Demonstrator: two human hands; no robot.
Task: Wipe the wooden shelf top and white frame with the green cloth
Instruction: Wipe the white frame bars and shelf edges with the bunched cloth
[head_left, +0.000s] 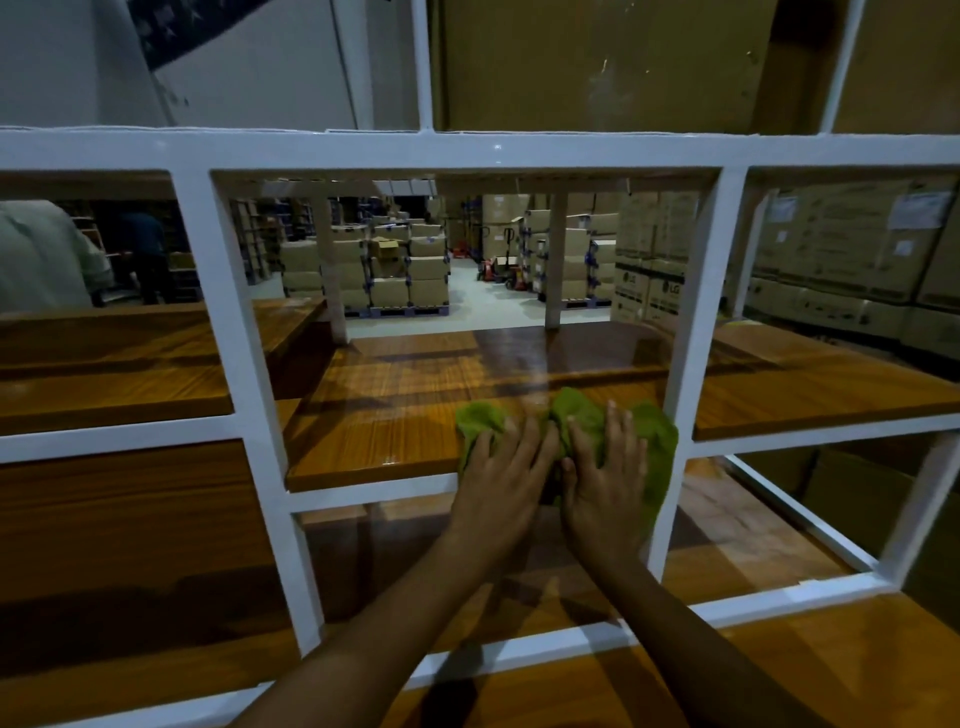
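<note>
Shelf: glossy orange-brown wooden shelf board (374, 415) runs left-right; most of it lies left of the hands
Left hand (501, 467): flat, fingers spread, pressing the crumpled green cloth (660, 441); nothing clenched
Right hand (605, 467): likewise flat on the cloth; nearer the white metal frame upright (691, 338), just beside the cloth
Room: dim warehouse; stacked cardboard boxes (389, 270) beyond

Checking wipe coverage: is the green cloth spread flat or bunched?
Bunched: the green cloth rises in rumpled humps around the left hand and right hand pressing it onto the wooden shelf.
</note>
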